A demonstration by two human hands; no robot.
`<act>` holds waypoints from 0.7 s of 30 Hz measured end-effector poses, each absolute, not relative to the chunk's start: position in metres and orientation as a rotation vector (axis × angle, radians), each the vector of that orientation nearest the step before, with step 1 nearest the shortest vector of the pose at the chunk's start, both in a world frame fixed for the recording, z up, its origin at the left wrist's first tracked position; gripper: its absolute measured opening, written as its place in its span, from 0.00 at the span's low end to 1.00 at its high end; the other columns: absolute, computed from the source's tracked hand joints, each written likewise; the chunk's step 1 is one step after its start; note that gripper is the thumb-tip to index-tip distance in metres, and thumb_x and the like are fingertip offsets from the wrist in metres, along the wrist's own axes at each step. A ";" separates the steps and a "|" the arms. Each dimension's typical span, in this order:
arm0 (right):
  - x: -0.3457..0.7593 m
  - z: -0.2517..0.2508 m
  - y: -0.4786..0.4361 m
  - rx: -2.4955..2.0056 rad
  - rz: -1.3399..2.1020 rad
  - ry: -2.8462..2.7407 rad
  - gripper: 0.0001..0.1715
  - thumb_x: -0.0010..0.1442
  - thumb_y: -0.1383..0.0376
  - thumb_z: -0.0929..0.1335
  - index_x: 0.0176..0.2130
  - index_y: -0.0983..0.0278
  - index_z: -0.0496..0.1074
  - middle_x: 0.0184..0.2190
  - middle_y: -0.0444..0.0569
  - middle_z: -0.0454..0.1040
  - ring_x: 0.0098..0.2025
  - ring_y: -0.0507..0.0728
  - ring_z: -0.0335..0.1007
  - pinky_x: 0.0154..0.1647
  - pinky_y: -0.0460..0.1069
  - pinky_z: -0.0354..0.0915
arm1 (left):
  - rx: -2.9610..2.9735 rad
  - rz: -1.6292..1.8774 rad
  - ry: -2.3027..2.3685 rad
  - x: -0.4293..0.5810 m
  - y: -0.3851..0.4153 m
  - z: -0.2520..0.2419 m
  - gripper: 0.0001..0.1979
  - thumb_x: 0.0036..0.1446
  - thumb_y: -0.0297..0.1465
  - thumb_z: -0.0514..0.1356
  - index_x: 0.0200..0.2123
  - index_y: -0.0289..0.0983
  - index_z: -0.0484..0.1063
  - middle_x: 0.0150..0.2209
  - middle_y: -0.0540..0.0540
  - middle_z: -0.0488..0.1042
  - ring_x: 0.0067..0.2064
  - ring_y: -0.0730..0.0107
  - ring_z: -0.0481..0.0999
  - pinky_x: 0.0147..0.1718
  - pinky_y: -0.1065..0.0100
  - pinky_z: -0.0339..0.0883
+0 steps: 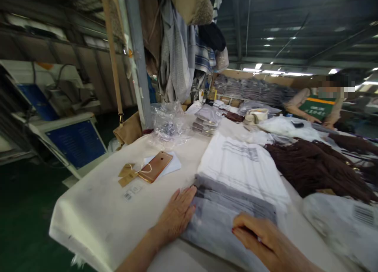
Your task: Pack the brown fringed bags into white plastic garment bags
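Observation:
A folded grey cloth in a clear plastic bag lies at the near edge of the table. My left hand rests flat at the bag's left edge, its fingers stretched out. Over the right half of the bag, my right hand is closed, thumb and curled fingers together. Whether it pinches some of the plastic is hidden. Just beyond, a white cloth with grey stripes is spread, partly under the bag's far edge.
On the left of the table are a phone, brown paper tags and barcode stickers. Crumpled plastic bags and stacked packets stand behind. Brown fringed cloth lies right. A person in a green apron stands beyond.

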State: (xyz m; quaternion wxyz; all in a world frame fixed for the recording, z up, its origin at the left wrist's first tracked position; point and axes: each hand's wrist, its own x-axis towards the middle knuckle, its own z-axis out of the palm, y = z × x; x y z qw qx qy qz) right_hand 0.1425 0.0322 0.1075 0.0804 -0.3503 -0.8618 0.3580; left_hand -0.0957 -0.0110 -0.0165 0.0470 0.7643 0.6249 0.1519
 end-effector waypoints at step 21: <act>0.029 0.083 0.115 -1.634 0.442 -2.932 0.11 0.39 0.62 0.72 0.15 0.63 0.68 0.11 0.44 0.65 0.19 0.55 0.67 0.20 0.46 0.58 | 2.261 0.416 1.914 -0.094 -0.014 -0.009 0.26 0.61 0.26 0.43 0.62 0.30 0.47 0.63 0.42 0.53 0.64 0.64 0.53 0.61 0.52 0.52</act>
